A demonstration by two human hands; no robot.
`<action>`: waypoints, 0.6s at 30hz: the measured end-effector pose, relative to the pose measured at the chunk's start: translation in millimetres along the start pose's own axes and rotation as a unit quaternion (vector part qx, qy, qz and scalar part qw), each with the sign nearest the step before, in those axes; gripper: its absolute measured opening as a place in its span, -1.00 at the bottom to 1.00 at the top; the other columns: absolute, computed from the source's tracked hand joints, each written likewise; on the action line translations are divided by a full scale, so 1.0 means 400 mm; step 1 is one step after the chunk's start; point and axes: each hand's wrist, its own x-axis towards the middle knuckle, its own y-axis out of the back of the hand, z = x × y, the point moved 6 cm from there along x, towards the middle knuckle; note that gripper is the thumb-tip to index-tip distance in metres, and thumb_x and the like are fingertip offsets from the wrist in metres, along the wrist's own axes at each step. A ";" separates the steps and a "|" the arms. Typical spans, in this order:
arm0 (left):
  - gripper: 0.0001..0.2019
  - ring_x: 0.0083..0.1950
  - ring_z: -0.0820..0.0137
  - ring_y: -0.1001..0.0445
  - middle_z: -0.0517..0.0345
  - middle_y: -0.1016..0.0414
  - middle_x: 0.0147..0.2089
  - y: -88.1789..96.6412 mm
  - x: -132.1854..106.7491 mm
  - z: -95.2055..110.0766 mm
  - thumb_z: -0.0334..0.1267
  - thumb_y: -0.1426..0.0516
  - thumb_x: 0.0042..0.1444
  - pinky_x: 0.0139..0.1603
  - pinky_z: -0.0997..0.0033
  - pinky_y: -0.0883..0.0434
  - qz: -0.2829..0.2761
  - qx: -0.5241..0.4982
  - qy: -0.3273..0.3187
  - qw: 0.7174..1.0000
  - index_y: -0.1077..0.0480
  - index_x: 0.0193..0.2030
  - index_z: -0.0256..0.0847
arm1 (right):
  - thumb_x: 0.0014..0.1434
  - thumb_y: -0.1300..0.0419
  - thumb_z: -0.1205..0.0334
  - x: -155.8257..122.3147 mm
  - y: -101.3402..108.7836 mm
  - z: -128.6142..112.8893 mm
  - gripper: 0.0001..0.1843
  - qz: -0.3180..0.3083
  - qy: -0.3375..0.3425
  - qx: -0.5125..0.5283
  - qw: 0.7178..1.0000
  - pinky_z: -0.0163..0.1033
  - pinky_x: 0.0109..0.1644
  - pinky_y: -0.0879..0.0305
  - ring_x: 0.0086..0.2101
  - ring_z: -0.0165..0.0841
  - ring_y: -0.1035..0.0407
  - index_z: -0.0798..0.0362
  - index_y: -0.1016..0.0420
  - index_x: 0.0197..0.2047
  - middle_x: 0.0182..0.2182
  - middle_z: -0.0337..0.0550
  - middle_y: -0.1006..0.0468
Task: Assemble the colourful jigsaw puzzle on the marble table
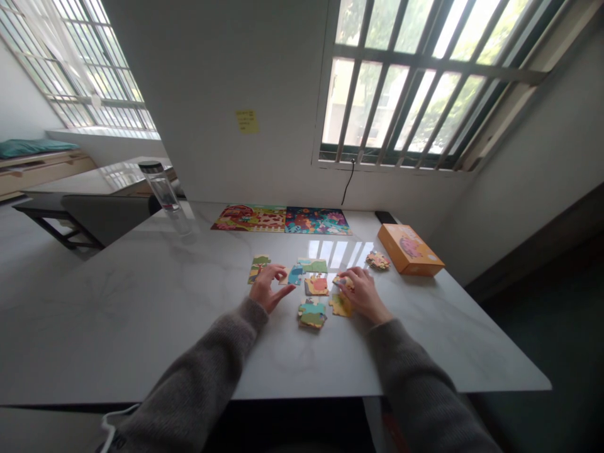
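Observation:
My left hand (270, 288) hovers over the left side of the loose puzzle pieces, thumb and forefinger apart with nothing between them. Close to its fingertips lies a blue puzzle piece (296, 275); a green piece with a tree (259, 265) is partly behind the hand. My right hand (362, 293) has its fingers closed on a puzzle piece (340, 282), just above a yellow piece (340, 306). Between the hands sit a piece with an orange-red shape (317, 286) and a pale green piece (314, 265). A small stack of pieces (312, 314) is nearer to me.
An orange box (410, 249) stands at the right, with a pile of pieces (378, 260) beside it and a dark phone-like object (385, 218) behind. Two colourful picture sheets (255, 218) lie along the wall. A clear bottle (163, 189) stands at the left on the white table (141, 314).

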 end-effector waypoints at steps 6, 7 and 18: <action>-0.64 -0.25 0.32 -0.47 -0.05 -0.53 -0.06 -0.009 0.002 0.006 0.10 -0.24 0.18 -0.12 0.21 -0.49 -0.023 0.003 0.003 1.000 -0.40 -0.22 -0.19 | 0.22 -0.30 0.16 0.030 -0.054 -0.126 -0.68 -0.081 0.086 0.053 0.992 0.06 0.19 -0.21 0.11 -0.10 -0.26 -0.09 -0.49 0.05 0.04 -0.08 -0.53; -0.64 -0.25 0.32 -0.46 -0.05 -0.53 -0.06 -0.009 0.002 0.007 0.10 -0.24 0.18 -0.11 0.21 -0.49 -0.024 0.003 0.003 1.000 -0.40 -0.21 -0.19 | 0.20 -0.33 0.15 0.033 -0.058 -0.131 -0.68 -0.090 0.084 0.048 0.991 0.06 0.19 -0.21 0.09 -0.10 -0.27 -0.09 -0.50 0.03 0.02 -0.08 -0.53; -0.65 -0.29 0.36 -0.44 -0.02 -0.52 -0.06 -0.023 -0.003 -0.004 0.08 -0.24 0.18 -0.14 0.25 -0.47 -0.037 -0.009 0.008 0.999 -0.40 -0.21 -0.20 | 0.21 -0.33 0.18 0.026 -0.061 -0.132 -0.63 -0.100 0.103 0.045 0.989 0.04 0.20 -0.23 0.03 -0.12 -0.32 -0.05 -0.46 0.08 -0.02 -0.06 -0.52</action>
